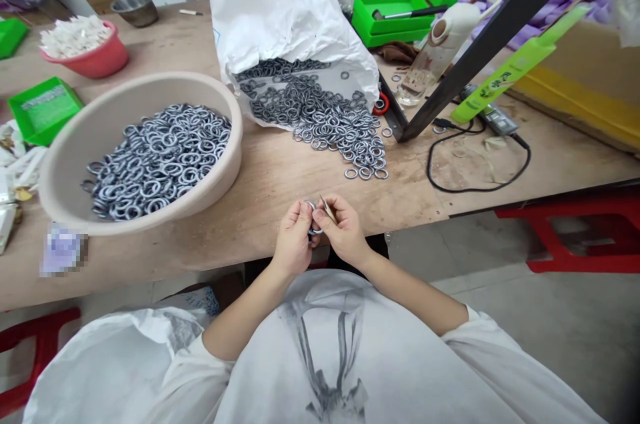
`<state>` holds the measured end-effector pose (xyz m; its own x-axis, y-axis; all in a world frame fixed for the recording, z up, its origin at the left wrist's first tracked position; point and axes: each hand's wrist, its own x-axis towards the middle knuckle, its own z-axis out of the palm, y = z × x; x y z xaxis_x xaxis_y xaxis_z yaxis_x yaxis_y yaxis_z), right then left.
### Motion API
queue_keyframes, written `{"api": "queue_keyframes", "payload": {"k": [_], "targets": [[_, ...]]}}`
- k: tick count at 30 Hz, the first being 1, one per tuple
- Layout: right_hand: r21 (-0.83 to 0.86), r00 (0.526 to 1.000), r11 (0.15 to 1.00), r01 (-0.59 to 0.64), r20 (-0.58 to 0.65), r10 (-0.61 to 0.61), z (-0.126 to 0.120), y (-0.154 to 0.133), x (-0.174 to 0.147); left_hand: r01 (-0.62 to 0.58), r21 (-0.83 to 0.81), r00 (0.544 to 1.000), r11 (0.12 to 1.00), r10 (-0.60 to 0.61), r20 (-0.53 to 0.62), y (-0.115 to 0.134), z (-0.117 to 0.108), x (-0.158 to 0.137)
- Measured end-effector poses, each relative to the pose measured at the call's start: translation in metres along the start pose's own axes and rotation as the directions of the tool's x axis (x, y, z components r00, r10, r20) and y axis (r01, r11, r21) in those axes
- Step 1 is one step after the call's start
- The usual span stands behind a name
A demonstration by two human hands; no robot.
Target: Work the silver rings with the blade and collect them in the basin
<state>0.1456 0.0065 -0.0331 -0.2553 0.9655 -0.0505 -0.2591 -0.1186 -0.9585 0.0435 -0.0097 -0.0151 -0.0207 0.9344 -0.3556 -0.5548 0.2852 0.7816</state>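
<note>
Head view: narrow two-handed pinch

Holds grey ring point(317, 232) between left hand point(294, 239) and right hand point(345, 229), closed narrowly; also pinches thin brownish piece point(329, 210) in right. Location: near edge of table point(270, 174), close to loose rings point(364, 144).

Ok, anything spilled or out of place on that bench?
Grey rings trail from the white sack onto the wooden table, with strays by the black bar; possibly deliberate, but odd since the basin contains its rings.
</note>
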Motion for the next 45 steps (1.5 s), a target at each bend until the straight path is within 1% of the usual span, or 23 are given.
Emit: {"api": "queue_keyframes", "payload": {"k": [3, 6, 8, 11, 14, 17, 20, 22, 23, 26, 27, 29, 32, 34, 36, 38, 39, 40, 41, 42, 43, 44, 45], "targets": [[-0.099, 0.995, 0.99, 0.097, 0.026, -0.095, -0.003, -0.004, 0.003, 0.013, -0.028, 1.0, 1.0, -0.012, 0.028, 0.001, -0.002, -0.001], [-0.267, 0.966, 0.928, 0.26, 0.067, -0.251, -0.006, -0.01, 0.006, 0.05, -0.05, 0.997, 0.997, -0.047, 0.057, 0.003, -0.004, -0.003], [-0.269, 0.953, 0.914, 0.304, 0.084, -0.293, -0.007, -0.009, 0.006, 0.075, -0.055, 0.995, 0.996, -0.071, 0.068, 0.005, -0.005, -0.005], [-0.133, 0.969, 0.963, 0.234, 0.113, -0.22, -0.007, -0.005, 0.005, 0.094, -0.045, 0.992, 0.995, -0.09, 0.092, 0.006, -0.007, -0.007], [-0.03, 0.976, 0.991, 0.13, 0.181, -0.123, -0.008, -0.009, 0.006, 0.049, 0.007, 0.99, 0.999, -0.05, 0.132, 0.007, -0.012, -0.007], [-0.062, 0.966, 0.995, 0.08, 0.251, -0.062, -0.011, -0.022, 0.012, -0.054, 0.136, 0.977, 0.989, 0.024, 0.213, 0.009, -0.017, -0.006], [-0.192, 0.972, 0.973, 0.131, 0.217, -0.088, -0.018, -0.036, 0.016, -0.112, 0.24, 0.956, 0.964, 0.039, 0.292, 0.012, -0.02, -0.005], [-0.337, 0.962, 0.912, 0.236, 0.211, -0.171, -0.023, -0.042, 0.013, -0.111, 0.239, 0.958, 0.965, 0.04, 0.282, 0.014, -0.021, -0.004], [-0.417, 0.945, 0.856, 0.307, 0.239, -0.223, -0.026, -0.044, 0.011, -0.108, 0.227, 0.963, 0.968, 0.045, 0.266, 0.016, -0.021, -0.003], [-0.605, 0.876, 0.634, 0.481, 0.368, -0.313, -0.029, -0.048, -0.001, -0.105, 0.213, 0.968, 0.971, 0.05, 0.246, 0.019, -0.022, -0.001], [-0.64, 0.86, 0.575, 0.509, 0.393, -0.324, -0.028, -0.049, -0.004, -0.105, 0.214, 0.968, 0.971, 0.05, 0.247, 0.02, -0.023, 0.0], [-0.684, 0.847, 0.5, 0.531, 0.415, -0.332, -0.025, -0.05, -0.009, -0.108, 0.222, 0.967, 0.969, 0.05, 0.249, 0.02, -0.023, 0.001], [-0.708, 0.84, 0.454, 0.541, 0.438, -0.319, -0.024, -0.05, -0.008, -0.112, 0.252, 0.965, 0.961, 0.044, 0.26, 0.017, -0.024, 0.001], [-0.722, 0.862, 0.472, 0.506, 0.412, -0.294, -0.031, -0.048, -0.001, -0.118, 0.292, 0.955, 0.949, 0.028, 0.296, 0.017, -0.025, -0.001], [-0.747, 0.914, 0.531, 0.4, 0.278, -0.296, -0.044, -0.045, 0.009, -0.151, 0.331, 0.948, 0.931, 0.04, 0.317, 0.022, -0.028, -0.004], [-0.789, 0.949, 0.564, 0.242, 0.073, -0.306, -0.061, -0.043, 0.021, -0.238, 0.368, 0.952, 0.899, 0.14, 0.272, 0.04, -0.034, -0.008], [-0.83, 0.953, 0.532, 0.165, -0.005, -0.304, -0.069, -0.042, 0.027, -0.308, 0.394, 0.947, 0.866, 0.24, 0.214, 0.054, -0.04, -0.009], [-0.877, 0.952, 0.472, 0.091, -0.062, -0.3, -0.075, -0.041, 0.032, -0.393, 0.454, 0.919, 0.8, 0.364, 0.154, 0.071, -0.046, -0.008], [-0.924, 0.953, 0.382, 0.03, -0.089, -0.289, -0.081, -0.04, 0.037, -0.475, 0.546, 0.853, 0.69, 0.514, 0.093, 0.09, -0.054, -0.007], [-0.96, 0.959, 0.279, -0.022, -0.1, -0.267, -0.084, -0.039, 0.041, -0.53, 0.666, 0.733, 0.525, 0.679, 0.048, 0.109, -0.062, -0.003], [-0.981, 0.966, 0.181, -0.063, -0.106, -0.237, -0.086, -0.038, 0.045, -0.512, 0.803, 0.563, 0.307, 0.825, 0.043, 0.129, -0.071, 0.001], [-0.991, 0.973, 0.101, -0.093, -0.112, -0.203, -0.087, -0.036, 0.048, -0.382, 0.922, 0.424, 0.069, 0.899, 0.108, 0.146, -0.08, 0.007], [-0.992, 0.978, 0.046, -0.113, -0.12, -0.172, -0.087, -0.034, 0.05, -0.208, 0.975, 0.408, -0.079, 0.899, 0.16, 0.161, -0.088, 0.012]]}}
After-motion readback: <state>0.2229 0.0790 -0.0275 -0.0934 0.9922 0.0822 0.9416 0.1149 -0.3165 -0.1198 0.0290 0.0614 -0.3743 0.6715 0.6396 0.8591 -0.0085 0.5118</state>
